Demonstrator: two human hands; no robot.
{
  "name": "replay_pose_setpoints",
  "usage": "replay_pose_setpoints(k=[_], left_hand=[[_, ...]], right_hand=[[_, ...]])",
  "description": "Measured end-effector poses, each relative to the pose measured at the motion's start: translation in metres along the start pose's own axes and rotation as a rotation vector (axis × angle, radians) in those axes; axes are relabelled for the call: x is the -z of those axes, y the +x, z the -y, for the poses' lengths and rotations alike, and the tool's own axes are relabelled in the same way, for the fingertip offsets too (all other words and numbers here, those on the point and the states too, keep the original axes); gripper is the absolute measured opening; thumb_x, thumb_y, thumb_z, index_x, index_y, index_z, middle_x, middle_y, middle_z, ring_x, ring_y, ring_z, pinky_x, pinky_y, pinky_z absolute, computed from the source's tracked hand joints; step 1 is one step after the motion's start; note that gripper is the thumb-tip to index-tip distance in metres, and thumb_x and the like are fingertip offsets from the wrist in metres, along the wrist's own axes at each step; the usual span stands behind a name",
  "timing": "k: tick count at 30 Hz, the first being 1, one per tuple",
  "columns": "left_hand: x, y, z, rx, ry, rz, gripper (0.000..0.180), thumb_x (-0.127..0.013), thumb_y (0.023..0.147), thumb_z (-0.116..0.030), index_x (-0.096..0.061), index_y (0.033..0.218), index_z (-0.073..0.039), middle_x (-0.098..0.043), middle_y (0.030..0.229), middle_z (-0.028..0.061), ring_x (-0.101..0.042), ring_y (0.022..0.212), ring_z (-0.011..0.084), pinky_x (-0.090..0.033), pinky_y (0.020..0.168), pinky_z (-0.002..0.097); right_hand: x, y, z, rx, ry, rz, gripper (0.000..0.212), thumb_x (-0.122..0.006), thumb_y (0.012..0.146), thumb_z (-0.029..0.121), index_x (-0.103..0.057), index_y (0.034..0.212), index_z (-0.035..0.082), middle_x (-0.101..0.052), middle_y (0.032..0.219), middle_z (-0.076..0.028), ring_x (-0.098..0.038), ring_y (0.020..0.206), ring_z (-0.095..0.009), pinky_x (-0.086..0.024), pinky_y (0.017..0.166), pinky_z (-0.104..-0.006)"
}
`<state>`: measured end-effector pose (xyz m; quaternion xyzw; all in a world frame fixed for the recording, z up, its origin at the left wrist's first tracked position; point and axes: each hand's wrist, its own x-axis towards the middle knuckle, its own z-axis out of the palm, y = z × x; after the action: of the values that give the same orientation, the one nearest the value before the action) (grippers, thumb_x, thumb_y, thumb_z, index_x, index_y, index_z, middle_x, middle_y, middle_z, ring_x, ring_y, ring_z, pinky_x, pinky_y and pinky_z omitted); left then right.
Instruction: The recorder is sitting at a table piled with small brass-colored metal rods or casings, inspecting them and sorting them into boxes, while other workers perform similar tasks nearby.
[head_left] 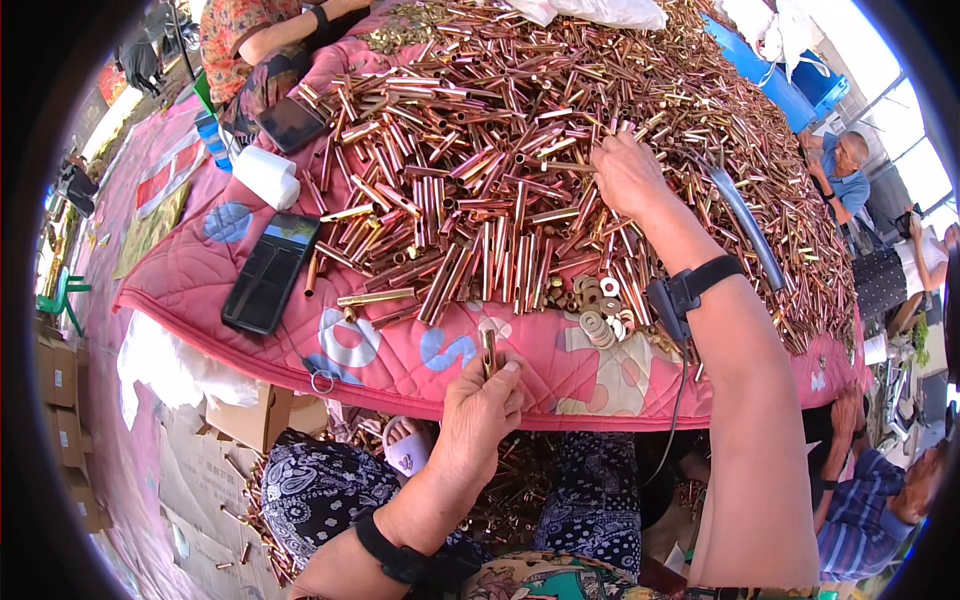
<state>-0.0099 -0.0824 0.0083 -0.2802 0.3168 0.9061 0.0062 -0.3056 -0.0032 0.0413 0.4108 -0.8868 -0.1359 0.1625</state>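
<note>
My left hand (480, 405) is closed round a short brass-coloured metal tube (489, 345), held upright near the table's front edge. Farther off, my right hand (628, 175) reaches into a large pile of copper-coloured metal tubes (460, 140). Its fingers are curled down among them, and what they grip is hidden. Several tubes (500, 262) lie side by side at the pile's near edge. Flat round washers (600, 318) are heaped to the right of them, between my two hands.
A pink quilted cloth (440, 385) covers the table. On its left lie a black phone (270, 275), a white roll (266, 178) and another dark device (291, 124). A blue-grey curved handle (748, 225) rests on the pile beside my right forearm. Other people sit around.
</note>
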Motion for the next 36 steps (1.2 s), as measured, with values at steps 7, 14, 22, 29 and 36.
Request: replay_pose_setpoints(k=[7, 14, 22, 29, 36], left_hand=[[-0.001, -0.003, 0.006, -0.019, 0.031, -0.005, 0.007, -0.047, 0.087, -0.009, -0.050, 0.091, -0.004, -0.035, 0.059, -0.0061, -0.030, 0.047, 0.0023, -0.022, 0.039, 0.0170], [-0.003, -0.009, 0.016, -0.012, 0.110, -0.031, 0.006, -0.048, 0.086, -0.010, -0.050, 0.089, -0.005, -0.036, 0.060, -0.0060, -0.030, 0.047, 0.0020, -0.022, 0.038, 0.0167], [-0.012, -0.012, 0.020, -0.018, 0.184, -0.007, 0.007, -0.048, 0.086, -0.010, -0.050, 0.090, -0.004, -0.036, 0.060, -0.0057, -0.030, 0.047, 0.0021, -0.022, 0.037, 0.0166], [-0.003, -0.004, 0.027, -0.109, 0.274, -0.077, 0.011, -0.044, 0.087, -0.012, -0.051, 0.093, -0.005, -0.051, 0.067, -0.0004, -0.048, 0.054, 0.0086, -0.036, 0.046, 0.0207], [0.000, 0.002, 0.028, -0.120, 0.153, -0.096, 0.016, -0.043, 0.087, -0.013, -0.052, 0.096, -0.004, -0.059, 0.076, 0.0047, -0.057, 0.069, 0.0146, -0.043, 0.064, 0.0260]], right_hand=[[0.029, -0.087, -0.009, -0.224, 0.857, -0.330, 0.009, -0.067, 0.071, 0.012, -0.063, 0.072, 0.004, -0.058, 0.069, -0.007, -0.057, 0.064, -0.018, -0.044, 0.058, -0.0295], [0.047, -0.172, 0.034, -0.511, 1.903, -0.463, 0.018, -0.050, 0.090, 0.020, -0.056, 0.098, 0.005, -0.057, 0.062, -0.003, -0.053, 0.050, -0.008, -0.043, 0.045, -0.0187], [0.032, -0.208, 0.042, -0.227, 0.773, -0.042, 0.020, -0.058, 0.082, 0.016, -0.061, 0.097, 0.004, -0.062, 0.068, -0.013, -0.061, 0.063, -0.023, -0.045, 0.056, -0.0292], [0.003, -0.202, 0.073, -0.500, 0.583, -0.019, 0.020, -0.062, 0.074, 0.018, -0.061, 0.091, 0.008, -0.060, 0.065, -0.015, -0.060, 0.062, -0.032, -0.047, 0.057, -0.0387], [0.020, -0.172, 0.133, -0.367, 0.958, -0.272, 0.015, -0.059, 0.076, 0.009, -0.059, 0.090, 0.004, -0.059, 0.068, -0.017, -0.059, 0.061, -0.032, -0.045, 0.053, -0.0377]])
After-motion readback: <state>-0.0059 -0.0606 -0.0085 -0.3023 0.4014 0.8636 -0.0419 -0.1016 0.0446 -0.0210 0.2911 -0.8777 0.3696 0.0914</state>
